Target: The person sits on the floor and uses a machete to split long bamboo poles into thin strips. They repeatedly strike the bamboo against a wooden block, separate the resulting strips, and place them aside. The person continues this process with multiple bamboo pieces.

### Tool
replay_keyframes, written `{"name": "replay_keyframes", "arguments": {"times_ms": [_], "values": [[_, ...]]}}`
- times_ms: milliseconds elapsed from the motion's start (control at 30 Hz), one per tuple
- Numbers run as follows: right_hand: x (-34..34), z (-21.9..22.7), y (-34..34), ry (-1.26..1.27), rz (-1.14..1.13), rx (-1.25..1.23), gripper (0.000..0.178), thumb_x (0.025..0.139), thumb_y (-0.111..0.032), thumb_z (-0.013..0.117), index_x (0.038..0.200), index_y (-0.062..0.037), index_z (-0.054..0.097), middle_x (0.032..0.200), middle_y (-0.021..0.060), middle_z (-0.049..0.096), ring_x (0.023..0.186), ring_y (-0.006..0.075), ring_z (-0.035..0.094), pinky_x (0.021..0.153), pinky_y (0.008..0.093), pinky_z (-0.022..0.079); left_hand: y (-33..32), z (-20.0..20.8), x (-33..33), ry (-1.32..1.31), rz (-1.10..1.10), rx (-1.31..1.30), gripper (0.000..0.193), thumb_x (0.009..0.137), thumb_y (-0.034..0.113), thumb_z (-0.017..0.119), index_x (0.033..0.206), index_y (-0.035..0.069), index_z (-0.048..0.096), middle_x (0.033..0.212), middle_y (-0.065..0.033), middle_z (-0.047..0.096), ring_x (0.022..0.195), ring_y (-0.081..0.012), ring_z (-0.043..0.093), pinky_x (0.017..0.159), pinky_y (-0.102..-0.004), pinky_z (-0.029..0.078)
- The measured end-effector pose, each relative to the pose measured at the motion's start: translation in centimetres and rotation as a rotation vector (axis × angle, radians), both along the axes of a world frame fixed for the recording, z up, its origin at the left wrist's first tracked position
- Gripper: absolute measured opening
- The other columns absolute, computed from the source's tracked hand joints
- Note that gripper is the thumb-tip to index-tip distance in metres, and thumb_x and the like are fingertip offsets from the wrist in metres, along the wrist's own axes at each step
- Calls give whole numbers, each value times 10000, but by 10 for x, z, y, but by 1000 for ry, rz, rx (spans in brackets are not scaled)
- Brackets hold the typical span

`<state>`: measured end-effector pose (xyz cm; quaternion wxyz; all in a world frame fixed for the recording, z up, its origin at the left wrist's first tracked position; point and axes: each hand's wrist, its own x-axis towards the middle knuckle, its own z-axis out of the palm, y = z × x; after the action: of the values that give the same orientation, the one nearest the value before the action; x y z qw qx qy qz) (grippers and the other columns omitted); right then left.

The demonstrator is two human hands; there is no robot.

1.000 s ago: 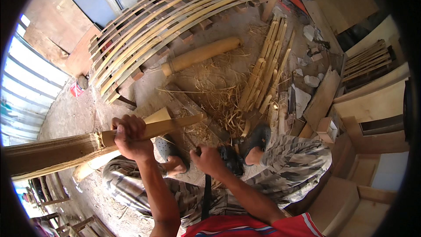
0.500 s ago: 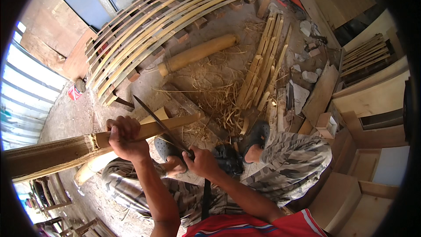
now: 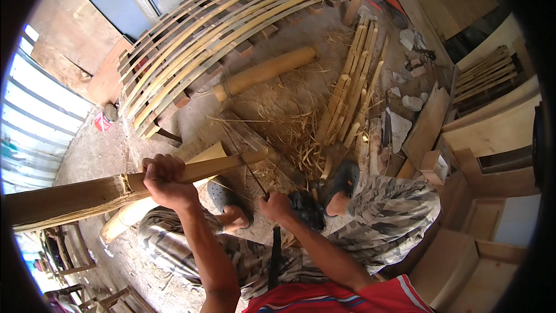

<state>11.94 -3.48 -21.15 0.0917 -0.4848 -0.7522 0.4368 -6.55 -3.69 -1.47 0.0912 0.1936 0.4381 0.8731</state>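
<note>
The left grip [image 3: 169, 181] clenches the bamboo [image 3: 69, 200], likely stiff, fairly heavy, best held behind its tip; the right grip [image 3: 278, 207] grasps a knife [image 3: 253, 176] crossing the bamboo near that tip.

The held bamboo piece [image 3: 110, 190] is showing a matt, woody side with a rough, frayed lower edge, its right end looking smoother. The knife [image 3: 253, 175] is showing a thin, dark blade that is looking like dull metal. Far off, the bamboo log [image 3: 269, 72] is showing a smooth, low-sheen skin. The shavings [image 3: 295, 130] are looking dry and stringy. Near, the trousers [image 3: 388, 214] and red shirt [image 3: 324, 298] are showing matt cloth; the clogs [image 3: 223, 196] are looking like matt plastic or rubber. The floor [image 3: 87, 165] is looking rough and dusty. At right, the white chunks [image 3: 398, 130] are showing coarse, broken faces.
</note>
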Motion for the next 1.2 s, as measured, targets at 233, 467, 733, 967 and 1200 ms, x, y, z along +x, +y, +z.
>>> {"name": "replay_keyframes", "arguments": {"times_ms": [233,467,733,967,1200], "values": [[3,64,-10,152,133,77,321,868,-286,604,883,33,622,641,238,611,661,436,637,612,497,511,-7,-6,-11,5,21,8,267,897,238,422,692,138,284,559,24,231,479,-93,202,450,-262,210],[7,11,8,-79,53,-117,352,868,-300,595,917,47,628,725,258,634,755,436,647,682,496,520,-5,-2,-10,-17,75,-32,232,878,195,413,677,135,313,555,28,246,479,-96,222,459,-271,234],[17,-3,13,-41,55,-307,417,862,-366,600,912,47,630,797,278,648,827,432,650,730,510,524,-2,-2,-13,-37,62,-11,252,883,200,425,668,141,309,558,30,233,483,-97,208,459,-273,223],[4,58,-17,118,124,45,337,870,-351,609,949,-25,642,650,204,632,616,417,633,565,491,509,-9,-12,-26,2,83,-11,268,909,226,419,693,142,284,545,30,228,461,-87,192,433,-257,201],[8,-27,12,-118,28,-77,334,855,-320,606,886,11,641,744,230,655,733,411,659,662,478,537,3,2,-12,-58,92,-16,270,889,196,423,660,147,289,550,34,228,472,-92,193,450,-266,219]]}}
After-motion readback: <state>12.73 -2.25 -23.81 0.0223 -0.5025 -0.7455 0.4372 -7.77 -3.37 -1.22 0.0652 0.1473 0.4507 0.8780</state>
